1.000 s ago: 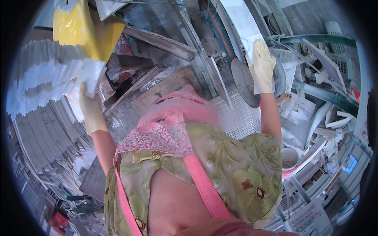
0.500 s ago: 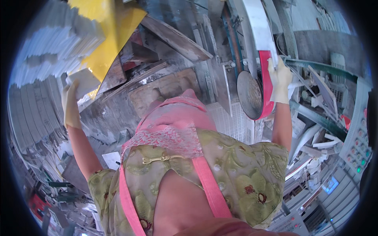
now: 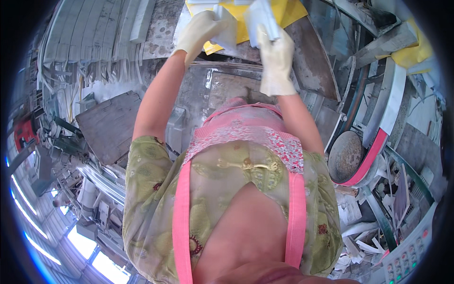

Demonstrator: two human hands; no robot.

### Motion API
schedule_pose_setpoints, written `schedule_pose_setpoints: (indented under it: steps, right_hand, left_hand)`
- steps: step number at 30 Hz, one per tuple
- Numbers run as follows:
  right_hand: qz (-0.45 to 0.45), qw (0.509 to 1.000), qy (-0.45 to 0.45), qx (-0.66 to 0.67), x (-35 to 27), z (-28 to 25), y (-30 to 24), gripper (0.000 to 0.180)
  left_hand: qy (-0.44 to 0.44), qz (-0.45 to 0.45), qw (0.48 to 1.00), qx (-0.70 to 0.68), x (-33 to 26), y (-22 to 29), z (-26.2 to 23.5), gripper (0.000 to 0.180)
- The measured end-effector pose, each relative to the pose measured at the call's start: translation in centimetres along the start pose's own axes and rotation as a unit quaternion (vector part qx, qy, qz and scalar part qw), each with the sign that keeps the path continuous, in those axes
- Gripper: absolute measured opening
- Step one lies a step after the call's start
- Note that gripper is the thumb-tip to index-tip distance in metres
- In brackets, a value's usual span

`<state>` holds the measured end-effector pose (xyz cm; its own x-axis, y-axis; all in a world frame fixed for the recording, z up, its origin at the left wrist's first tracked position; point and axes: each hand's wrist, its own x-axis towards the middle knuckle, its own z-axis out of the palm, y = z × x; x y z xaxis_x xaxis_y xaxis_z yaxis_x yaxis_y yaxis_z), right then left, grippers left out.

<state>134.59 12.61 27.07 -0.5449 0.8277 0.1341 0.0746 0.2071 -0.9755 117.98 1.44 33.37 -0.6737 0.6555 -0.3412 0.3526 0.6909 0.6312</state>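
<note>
Both my hands wear pale cream gloves and reach forward to the top of the view. My left hand (image 3: 201,32) is closed on a flat white tile (image 3: 228,29), held tilted by its left edge. Just to the right, my right hand (image 3: 277,61) grips white slabs (image 3: 261,21), seemingly a thin stack seen partly edge-on. The two held things are apart, with a narrow gap between them. Beneath them lies a yellow sheet (image 3: 292,13), and more white pieces are cut off at the top edge.
Long grey strips (image 3: 90,35) are stacked at the far left, above a brown board (image 3: 109,125). To my right stands a machine with a white-and-red belt (image 3: 373,156) and round grey wheel (image 3: 346,154). A button panel (image 3: 406,262) is at lower right.
My right hand has left the white-and-red belt and moved left to the yellow sheet, now holding white slabs. My left hand still holds a tile. The view has turned left.
</note>
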Motion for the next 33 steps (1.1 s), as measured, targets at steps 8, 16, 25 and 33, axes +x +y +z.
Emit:
schedule_pose_setpoints:
  steps: [8,16,25,33]
  right_hand:
    - [-0.073,0.972,-0.127,-0.186,-2.0,4.3,0.3,0.079]
    - [-0.221,0.913,-0.158,-0.305,-2.3,3.5,2.0,0.079]
    - [-0.189,0.921,-0.182,-0.289,-2.1,3.2,2.2,0.071]
    - [-0.178,0.92,-0.194,-0.29,-1.6,3.1,1.9,0.068]
  left_hand:
    - [0.019,0.007,0.974,-0.226,-0.4,-1.2,1.3,0.061]
    - [-0.026,-0.035,0.981,-0.187,1.7,-2.7,1.2,0.073]
    - [-0.054,-0.042,0.961,-0.268,1.5,-3.1,0.9,0.058]
    - [-0.058,-0.032,0.974,-0.215,-0.8,-1.0,0.1,0.057]
